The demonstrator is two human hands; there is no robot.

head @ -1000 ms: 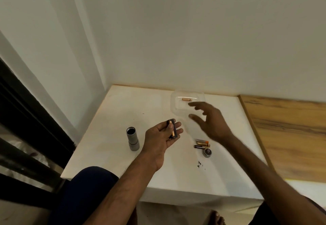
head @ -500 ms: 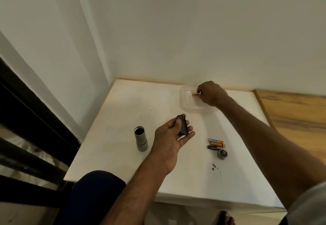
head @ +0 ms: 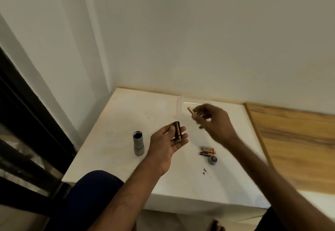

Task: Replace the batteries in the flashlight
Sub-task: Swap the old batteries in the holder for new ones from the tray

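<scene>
The grey flashlight body (head: 138,143) stands upright on the white table (head: 112,140), its open end up. To its right my left hand (head: 167,143) lies palm up and holds the black battery holder (head: 177,131), with copper-coloured batteries in it. Above and to the right, my right hand (head: 213,120) is blurred and pinches one copper battery (head: 191,112) between its fingertips, over the near edge of the clear plastic container (head: 182,104). Loose batteries (head: 207,150) lie on the table right of my left hand, with the dark flashlight end cap (head: 212,159) beside them.
The table sits in a corner between two white walls. A wooden surface (head: 297,143) adjoins it on the right. Dark bars (head: 27,122) run along the left. Small dark specks (head: 204,170) lie near the front. My knee (head: 94,185) is below the front-left edge.
My right hand reached into the clear container at the back, closed on a battery there, and has come back toward my left hand with it. The left hand kept the holder.
</scene>
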